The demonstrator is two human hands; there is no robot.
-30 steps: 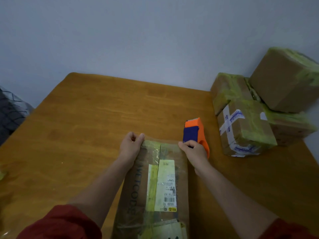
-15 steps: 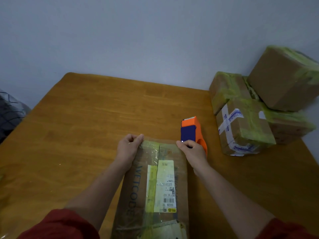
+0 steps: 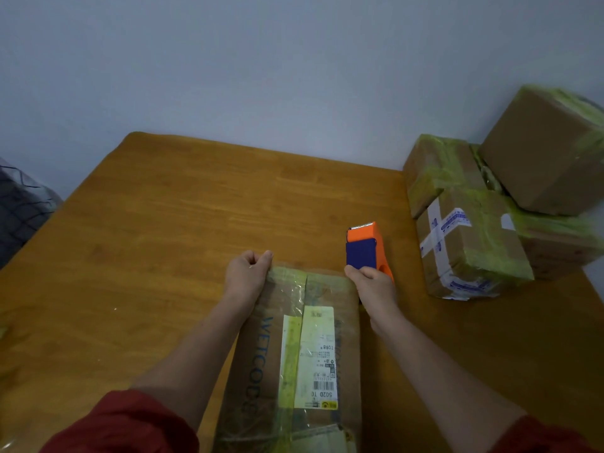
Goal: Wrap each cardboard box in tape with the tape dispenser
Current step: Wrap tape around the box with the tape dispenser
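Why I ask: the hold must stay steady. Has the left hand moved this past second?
No. The left hand still grips the labelled box at its far left corner, no nearer the taped boxes.

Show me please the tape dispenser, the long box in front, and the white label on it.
tape dispenser (image 3: 361,255): head view, on its blue front part.
box (image 3: 260,361): head view, on the brown cardboard at the blue letters.
label (image 3: 318,351): head view, on the middle of the white paper.

Dim, even, bluish light is seen. A soft sheen is caught on the table (image 3: 202,204) toward 10 o'clock; edges are blurred at 3 o'clock.
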